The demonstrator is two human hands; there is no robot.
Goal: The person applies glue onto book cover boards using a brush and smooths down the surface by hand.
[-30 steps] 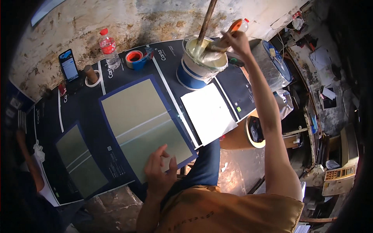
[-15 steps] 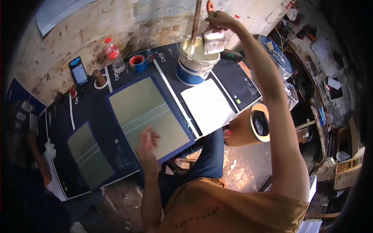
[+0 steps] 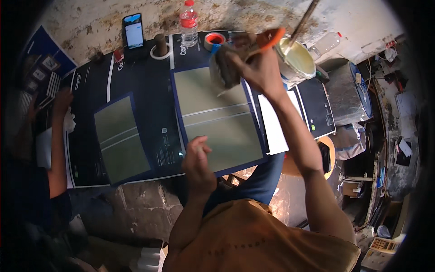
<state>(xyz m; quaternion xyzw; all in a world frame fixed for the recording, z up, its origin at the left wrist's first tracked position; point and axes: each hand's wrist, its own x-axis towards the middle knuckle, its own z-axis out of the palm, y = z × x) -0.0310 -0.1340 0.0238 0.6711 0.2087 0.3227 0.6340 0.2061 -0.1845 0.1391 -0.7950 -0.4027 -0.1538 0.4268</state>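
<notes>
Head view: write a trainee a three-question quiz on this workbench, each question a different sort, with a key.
1. Which of the person's hands holds the orange-handled brush?
2. True or false: a wooden stick leans in the white bucket.
3. The upright bottle has a cap of which colour: a) green, b) red, c) blue?

Key: 1. The right hand. 2. True. 3. b.
</notes>
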